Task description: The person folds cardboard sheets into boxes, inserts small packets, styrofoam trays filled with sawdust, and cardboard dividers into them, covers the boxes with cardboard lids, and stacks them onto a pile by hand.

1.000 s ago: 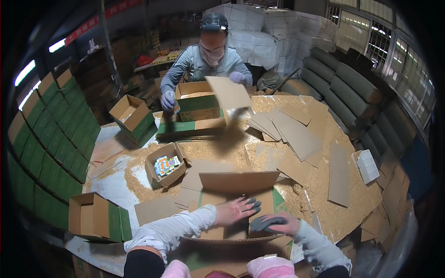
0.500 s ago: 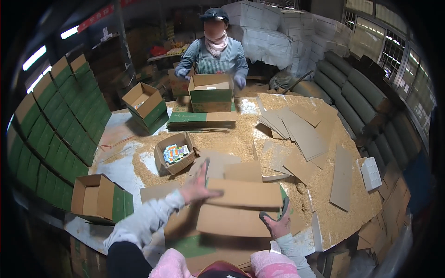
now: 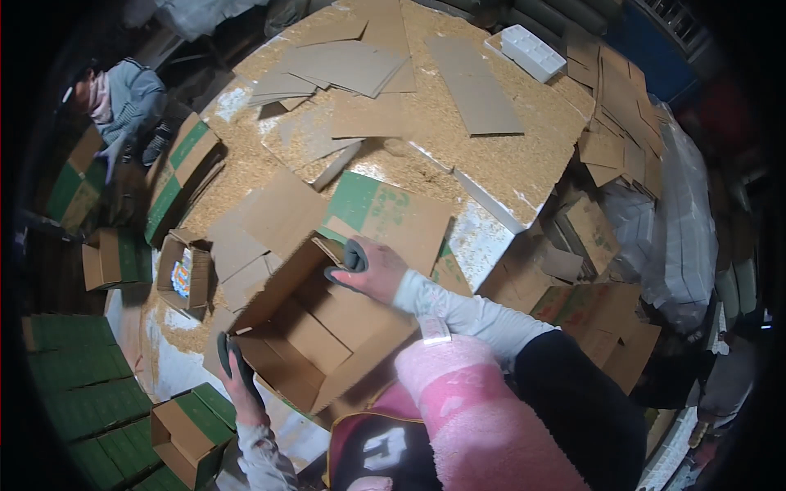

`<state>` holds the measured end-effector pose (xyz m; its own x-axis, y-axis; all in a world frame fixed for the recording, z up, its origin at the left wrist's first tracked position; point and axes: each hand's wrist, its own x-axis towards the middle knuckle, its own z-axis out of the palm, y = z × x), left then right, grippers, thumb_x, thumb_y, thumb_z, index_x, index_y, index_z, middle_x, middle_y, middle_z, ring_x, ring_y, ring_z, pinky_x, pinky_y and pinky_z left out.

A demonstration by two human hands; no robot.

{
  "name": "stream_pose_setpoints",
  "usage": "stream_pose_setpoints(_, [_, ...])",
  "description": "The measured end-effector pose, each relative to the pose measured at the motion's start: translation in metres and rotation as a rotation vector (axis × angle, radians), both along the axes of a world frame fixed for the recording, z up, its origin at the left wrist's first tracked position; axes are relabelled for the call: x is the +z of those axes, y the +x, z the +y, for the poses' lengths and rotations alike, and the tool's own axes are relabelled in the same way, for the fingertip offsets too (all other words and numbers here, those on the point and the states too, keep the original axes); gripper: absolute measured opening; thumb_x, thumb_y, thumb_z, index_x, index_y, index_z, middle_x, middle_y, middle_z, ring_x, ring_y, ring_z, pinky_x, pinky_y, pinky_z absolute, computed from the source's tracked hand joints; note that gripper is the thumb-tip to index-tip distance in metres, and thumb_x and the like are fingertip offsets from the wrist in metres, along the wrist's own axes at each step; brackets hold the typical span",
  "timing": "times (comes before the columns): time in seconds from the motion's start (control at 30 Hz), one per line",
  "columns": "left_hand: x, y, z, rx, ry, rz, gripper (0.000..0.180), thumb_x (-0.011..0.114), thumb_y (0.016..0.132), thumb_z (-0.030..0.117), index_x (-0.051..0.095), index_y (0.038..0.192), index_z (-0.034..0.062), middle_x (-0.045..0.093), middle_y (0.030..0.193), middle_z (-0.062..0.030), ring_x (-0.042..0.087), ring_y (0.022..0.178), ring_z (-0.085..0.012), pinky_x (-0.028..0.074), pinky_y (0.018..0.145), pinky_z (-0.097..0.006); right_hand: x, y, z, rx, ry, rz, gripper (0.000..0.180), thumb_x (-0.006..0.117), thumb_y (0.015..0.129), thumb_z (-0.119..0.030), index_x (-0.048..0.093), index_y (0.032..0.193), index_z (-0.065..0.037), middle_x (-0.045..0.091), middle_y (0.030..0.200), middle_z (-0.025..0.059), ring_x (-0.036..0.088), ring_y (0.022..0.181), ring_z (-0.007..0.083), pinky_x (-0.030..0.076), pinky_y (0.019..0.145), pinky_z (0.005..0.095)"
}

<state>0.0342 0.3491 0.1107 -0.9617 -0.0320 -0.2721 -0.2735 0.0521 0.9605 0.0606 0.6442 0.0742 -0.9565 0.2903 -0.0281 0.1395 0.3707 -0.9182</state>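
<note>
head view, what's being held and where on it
An open cardboard box: the right hand holds its rim near the far corner; the left hand is at its left side, grip unclear.

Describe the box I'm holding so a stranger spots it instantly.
Find the big table strewn with tan flakes. On its near side is an open brown box. Unlike the box of packets to its left, it's bare inside and held between the left hand and right hand.
</note>
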Motion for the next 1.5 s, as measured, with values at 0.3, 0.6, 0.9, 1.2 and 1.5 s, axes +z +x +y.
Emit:
stream_pose_setpoints(0.3, [-0.030, 0.003, 0.010, 0.103, -0.265, 0.053, 0.032, 0.053, 0.080, 0.002, 0.050, 0.110, -0.0036, 0.058, 0.097, -0.0086, 0.056, 0.081, -0.0172, 0.046, 0.072, -0.027, -0.189, 0.152, 0.326, -1.495, 0.454, -0.296, 0.065, 0.065, 0.075, -0.017, 0.030, 0.128, 0.001, 0.038, 0.127, 0.0179, 0.040, 0.115, 0.0270, 0.037, 0.093, 0.0363])
stream_pose_setpoints(0.6, [-0.057, 0.003, -0.022, 0.190, -0.332, 0.109, 0.030, 0.056, 0.079, 0.004, 0.052, 0.108, -0.0033, 0.059, 0.095, -0.0089, 0.056, 0.082, -0.0173, 0.046, 0.073, -0.027, -0.211, 0.210, 0.316, -0.968, -0.991, 0.187, 0.060, 0.056, 0.085, -0.024, 0.028, 0.131, 0.000, 0.042, 0.125, 0.0175, 0.049, 0.109, 0.0274, 0.043, 0.091, 0.0370])
stream_pose_setpoints(0.9, [-0.047, -0.054, 0.038, -0.227, -0.594, 0.261, 0.039, 0.053, 0.080, 0.028, 0.052, 0.108, 0.0006, 0.059, 0.093, -0.0221, 0.056, 0.094, -0.0342, 0.044, 0.078, -0.039, 0.108, 0.044, 0.065, -0.002, -1.068, -0.010, 0.047, 0.039, 0.093, -0.028, 0.032, 0.129, 0.000, 0.045, 0.125, 0.0123, 0.046, 0.113, 0.0232, 0.039, 0.095, 0.0358])
stream_pose_setpoints(1.2, [-0.068, -0.052, 0.017, -0.012, 0.277, 0.058, 0.037, 0.051, 0.083, 0.021, 0.050, 0.115, 0.0023, 0.059, 0.097, -0.0129, 0.057, 0.086, -0.0246, 0.045, 0.078, -0.032, 0.045, -0.010, 0.032, 0.114, -0.735, -0.230, 0.040, 0.054, 0.086, -0.017, 0.044, 0.121, 0.000, 0.055, 0.107, 0.0082, 0.055, 0.094, 0.0141, 0.045, 0.081, 0.0240])
stream_pose_setpoints(1.5, [-0.048, -0.019, 0.072, -0.093, -0.467, 0.477, 0.036, 0.052, 0.082, 0.022, 0.053, 0.113, 0.0038, 0.055, 0.109, -0.0211, 0.060, 0.080, -0.0275, 0.048, 0.074, -0.035, 0.011, -0.003, 0.035, 0.247, 1.270, 0.213, 0.058, 0.067, 0.069, -0.016, 0.042, 0.119, 0.002, 0.052, 0.106, 0.0235, 0.049, 0.102, 0.0377, 0.037, 0.093, 0.0414])
